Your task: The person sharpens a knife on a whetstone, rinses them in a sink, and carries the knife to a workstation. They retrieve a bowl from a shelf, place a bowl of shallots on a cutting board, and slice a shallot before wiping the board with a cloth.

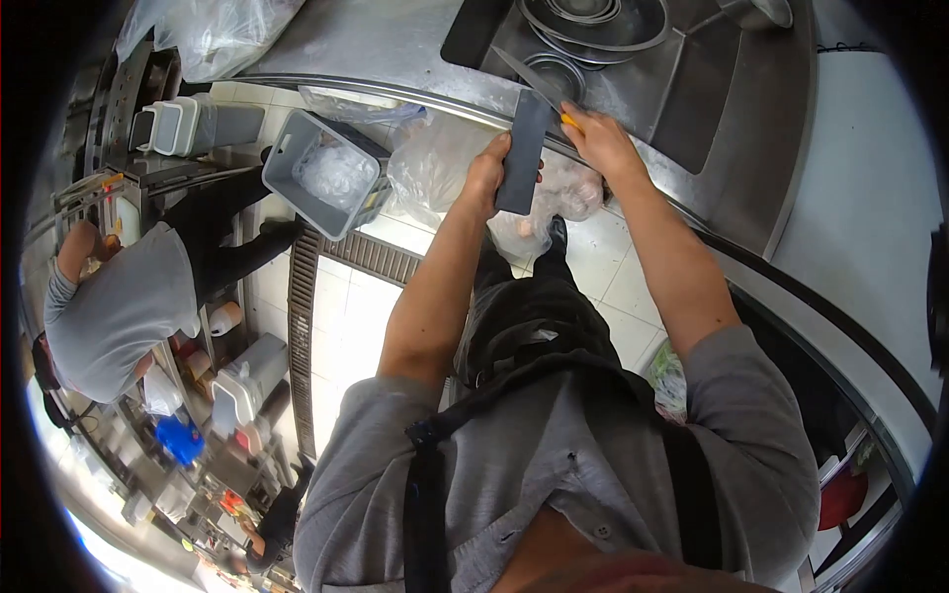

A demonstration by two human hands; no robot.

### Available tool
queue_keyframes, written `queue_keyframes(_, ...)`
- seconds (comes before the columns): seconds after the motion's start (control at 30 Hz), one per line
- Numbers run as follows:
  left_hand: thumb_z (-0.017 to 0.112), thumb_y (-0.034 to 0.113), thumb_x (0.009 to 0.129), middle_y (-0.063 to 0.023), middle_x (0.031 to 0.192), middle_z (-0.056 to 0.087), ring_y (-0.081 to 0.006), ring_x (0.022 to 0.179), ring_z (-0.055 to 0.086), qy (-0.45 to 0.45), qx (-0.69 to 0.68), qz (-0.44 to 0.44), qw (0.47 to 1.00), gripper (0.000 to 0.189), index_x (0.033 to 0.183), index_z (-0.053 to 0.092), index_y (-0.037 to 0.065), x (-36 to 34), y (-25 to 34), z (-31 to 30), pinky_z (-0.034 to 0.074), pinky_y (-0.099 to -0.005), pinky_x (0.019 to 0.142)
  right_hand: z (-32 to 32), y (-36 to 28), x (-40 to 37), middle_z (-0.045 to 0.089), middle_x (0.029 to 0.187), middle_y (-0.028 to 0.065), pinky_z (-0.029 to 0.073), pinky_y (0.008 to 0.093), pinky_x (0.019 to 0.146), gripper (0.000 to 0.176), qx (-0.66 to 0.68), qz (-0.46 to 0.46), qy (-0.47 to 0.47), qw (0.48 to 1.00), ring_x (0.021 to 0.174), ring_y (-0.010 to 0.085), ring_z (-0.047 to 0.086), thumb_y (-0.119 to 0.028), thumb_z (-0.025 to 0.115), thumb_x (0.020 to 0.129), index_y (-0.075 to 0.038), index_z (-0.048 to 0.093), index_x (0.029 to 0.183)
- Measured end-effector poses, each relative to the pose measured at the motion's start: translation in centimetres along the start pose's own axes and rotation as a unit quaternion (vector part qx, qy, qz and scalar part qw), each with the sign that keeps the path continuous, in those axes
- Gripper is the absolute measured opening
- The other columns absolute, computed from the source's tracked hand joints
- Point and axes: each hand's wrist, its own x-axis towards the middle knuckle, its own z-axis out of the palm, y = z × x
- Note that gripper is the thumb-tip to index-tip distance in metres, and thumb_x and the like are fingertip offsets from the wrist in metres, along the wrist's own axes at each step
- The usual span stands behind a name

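My left hand [491, 170] is wrapped round the lower part of a dark grey rectangular block [523, 148], which I hold upright in front of the sink counter. In my right hand [603, 143] is a knife [530, 74] with a yellow handle, its blade pointing up and to the left. The knife crosses near the block's top end; whether the two touch I cannot tell. Behind the blade, metal bowls [595, 28] sit in the steel sink [692, 99].
A grey bin [326, 173] with clear plastic stands on the floor at the left, beside plastic bags [435, 163]. A co-worker [129, 296] bends at shelving on the left. Another person [282, 524] is further off. A plastic bag [222, 35] lies on the counter.
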Motion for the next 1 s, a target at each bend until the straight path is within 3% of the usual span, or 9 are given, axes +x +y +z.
queue_keyframes(0.27, 0.029, 0.032, 0.104, -0.0157, 0.087, 0.065, -0.0248, 0.069, 0.065, -0.009, -0.03, -0.012, 0.999, 0.036, 0.117, 0.051, 0.006, 0.0, 0.3, 0.1, 0.054, -0.0354, 0.065, -5.3, -0.3, -14.7, 0.066, 0.097, 0.0209, 0.052, 0.0415, 0.079, 0.045, -0.037, 0.01, -0.054, 0.998, 0.086, 0.0386, 0.066, -0.023, 0.064, 0.09, -0.016, 0.057, 0.134)
queue_keyframes(0.33, 0.03, 0.032, 0.104, -0.0157, 0.088, 0.065, -0.0247, 0.069, 0.065, -0.01, -0.028, -0.008, 1.0, 0.036, 0.117, 0.05, 0.006, -0.2, 0.3, -0.3, 0.054, -0.0354, 0.065, -4.6, 0.1, -15.2, 0.066, 0.099, 0.0217, 0.052, 0.0414, 0.081, 0.047, 0.047, -0.002, -0.059, 0.997, 0.087, 0.0385, 0.066, -0.021, 0.063, 0.09, -0.02, 0.054, 0.137)
queue_keyframes(0.37, 0.03, 0.033, 0.104, -0.0158, 0.088, 0.065, -0.0247, 0.069, 0.065, -0.01, -0.025, -0.01, 1.0, 0.036, 0.117, 0.051, 0.006, -0.1, 0.1, -0.5, 0.054, -0.0353, 0.065, -3.2, 0.1, -12.7, 0.065, 0.103, 0.0229, 0.051, 0.042, 0.081, 0.048, 0.0, -0.024, -0.043, 0.999, 0.091, 0.0391, 0.065, -0.02, 0.062, 0.091, -0.019, 0.052, 0.138)
queue_keyframes(0.43, 0.03, 0.033, 0.104, -0.0159, 0.088, 0.065, -0.0246, 0.068, 0.065, -0.009, -0.019, -0.015, 1.0, 0.036, 0.117, 0.051, 0.006, 0.3, -0.1, -0.4, 0.054, -0.0352, 0.065, -1.9, -1.7, -5.0, 0.063, 0.115, 0.0218, 0.049, 0.0465, 0.087, 0.043, 0.004, 0.068, -0.12, 0.99, 0.101, 0.0395, 0.062, -0.029, 0.059, 0.092, -0.021, 0.055, 0.134)
queue_keyframes(0.5, 0.031, 0.033, 0.104, -0.016, 0.087, 0.065, -0.0244, 0.068, 0.065, 0.004, -0.027, -0.024, 0.999, 0.036, 0.117, 0.051, 0.006, 0.2, 0.1, -0.3, 0.054, -0.035, 0.065, 0.2, -1.5, 0.6, 0.063, 0.113, 0.021, 0.049, 0.045, 0.086, 0.039, 0.016, 0.0, -0.038, 0.999, 0.098, 0.0399, 0.061, -0.025, 0.057, 0.092, -0.016, 0.058, 0.13)
queue_keyframes(0.67, 0.031, 0.032, 0.104, -0.016, 0.085, 0.065, -0.0246, 0.068, 0.065, -0.009, -0.016, -0.021, 1.0, 0.036, 0.117, 0.051, 0.006, -0.2, 0.6, -0.4, 0.054, -0.0354, 0.065, -4.2, -2.6, -6.1, 0.065, 0.107, 0.0219, 0.049, 0.0432, 0.083, 0.046, 0.043, 0.054, -0.058, 0.996, 0.095, 0.0388, 0.063, -0.023, 0.062, 0.091, -0.014, 0.054, 0.135)
queue_keyframes(0.73, 0.03, 0.032, 0.104, -0.0159, 0.085, 0.065, -0.0246, 0.068, 0.065, -0.008, -0.019, -0.03, 0.999, 0.036, 0.117, 0.051, 0.006, -0.1, 0.6, -0.5, 0.054, -0.0355, 0.065, -5.8, -1.5, -12.4, 0.065, 0.103, 0.022, 0.049, 0.0436, 0.082, 0.047, 0.036, -0.01, -0.058, 0.998, 0.091, 0.0387, 0.064, -0.024, 0.063, 0.091, -0.016, 0.054, 0.136)
queue_keyframes(0.8, 0.029, 0.032, 0.104, -0.0159, 0.086, 0.065, -0.0244, 0.068, 0.065, -0.02, -0.013, -0.011, 1.0, 0.037, 0.117, 0.051, 0.006, -0.2, 0.6, -0.5, 0.054, -0.0355, 0.065, -7.8, -2.0, -16.2, 0.065, 0.106, 0.0189, 0.049, 0.0435, 0.087, 0.046, 0.038, 0.101, -0.147, 0.983, 0.1, 0.0374, 0.062, -0.02, 0.063, 0.09, -0.017, 0.054, 0.135)
queue_keyframes(1.0, 0.03, 0.034, 0.104, -0.0166, 0.089, 0.066, -0.0246, 0.072, 0.066, -0.009, -0.002, -0.012, 1.0, 0.041, 0.12, 0.052, 0.004, 0.0, 0.0, -0.6, 0.053, -0.0347, 0.068, -1.0, -2.2, -2.5, 0.065, 0.099, 0.0232, 0.049, 0.0459, 0.082, 0.048, 0.002, 0.017, -0.08, 0.997, 0.091, 0.0407, 0.063, -0.023, 0.061, 0.091, -0.017, 0.052, 0.137)
